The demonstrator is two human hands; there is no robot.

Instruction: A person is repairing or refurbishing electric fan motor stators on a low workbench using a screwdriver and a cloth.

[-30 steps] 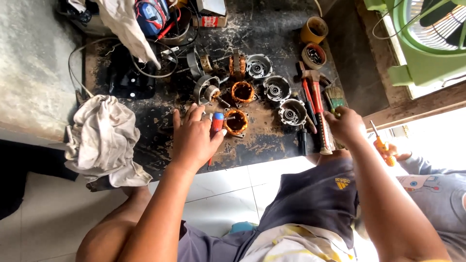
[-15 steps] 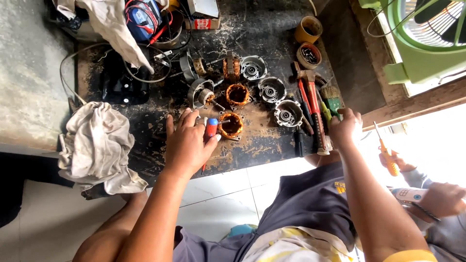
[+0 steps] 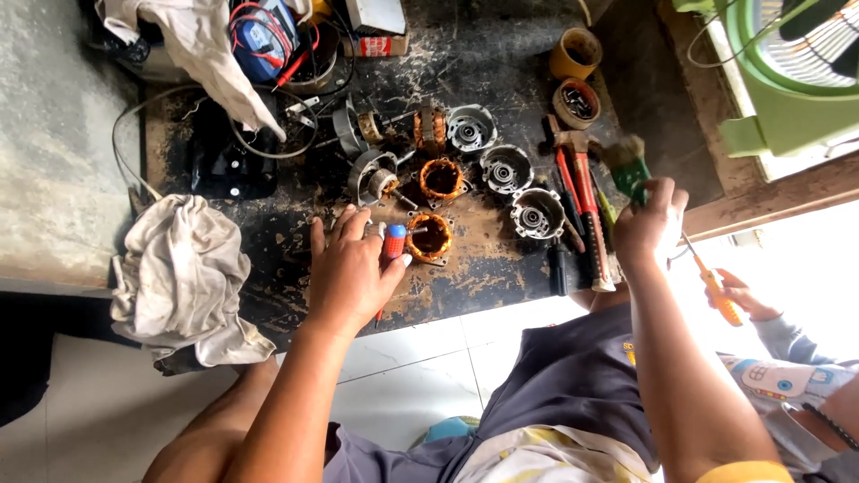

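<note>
My left hand [image 3: 349, 273] lies fingers-spread on the dark workboard [image 3: 483, 268], with a red and blue handled screwdriver [image 3: 394, 241] gripped between thumb and forefinger. Just right of it sits a copper-wound stator [image 3: 430, 237]; a second stator [image 3: 442, 179] lies farther back. My right hand [image 3: 650, 231] is raised over the board's right edge and holds a green-handled paintbrush [image 3: 629, 172], bristles pointing away. Round metal motor end caps [image 3: 537, 213] lie between my hands.
Red-handled pliers [image 3: 583, 201] lie along the board's right side. Two tape rolls [image 3: 576, 55] and a green fan [image 3: 796, 80] are at the back right. A crumpled rag [image 3: 183, 277] hangs left. Another person's hand [image 3: 744, 295] holds an orange screwdriver [image 3: 718, 295].
My right hand has picked the green brush up off the board beside the pliers and raised it. My left hand stays on the screwdriver.
</note>
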